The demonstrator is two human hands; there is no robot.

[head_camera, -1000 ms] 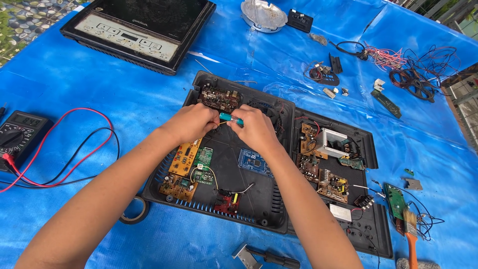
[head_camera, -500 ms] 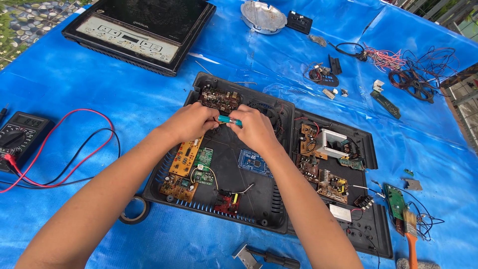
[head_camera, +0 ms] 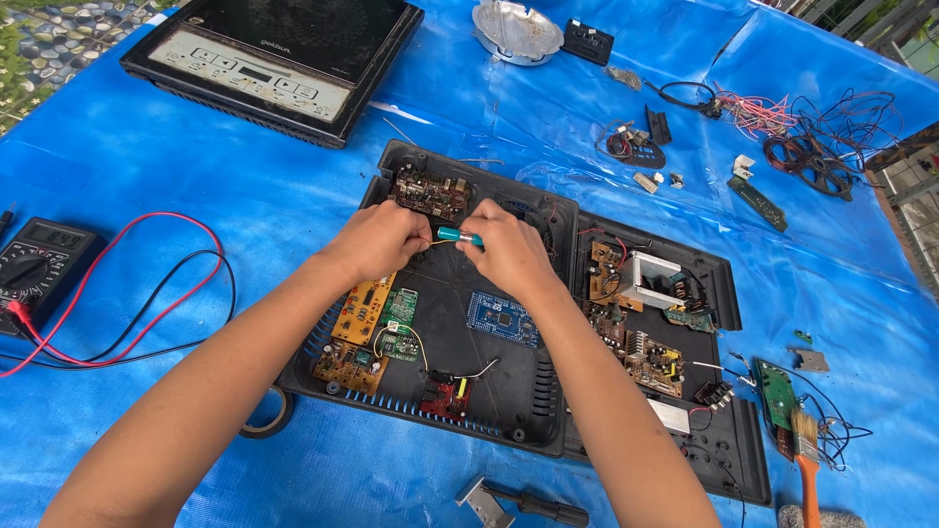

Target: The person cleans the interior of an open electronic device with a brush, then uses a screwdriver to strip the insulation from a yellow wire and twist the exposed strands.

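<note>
Both my hands meet over an open black appliance casing (head_camera: 509, 411) that lies on a blue tarp. My right hand (head_camera: 509, 252) grips a small teal-handled screwdriver (head_camera: 458, 236), held sideways. My left hand (head_camera: 380, 240) pinches its thin metal tip; what sits at the tip is hidden by the fingers. Below the hands lie an orange circuit board (head_camera: 360, 311), a green board (head_camera: 398, 308), a blue board (head_camera: 502, 319) and a small red board (head_camera: 446, 396). A brown round board (head_camera: 428, 194) sits just beyond my left hand.
A second black casing (head_camera: 724, 293) with more boards adjoins on the right. An induction cooktop (head_camera: 279, 59) lies far left, a multimeter (head_camera: 34, 264) with red and black leads at left. Loose wires (head_camera: 812, 147), a paintbrush (head_camera: 804, 440), a tape roll (head_camera: 269, 416) and a tool (head_camera: 528, 504) lie around.
</note>
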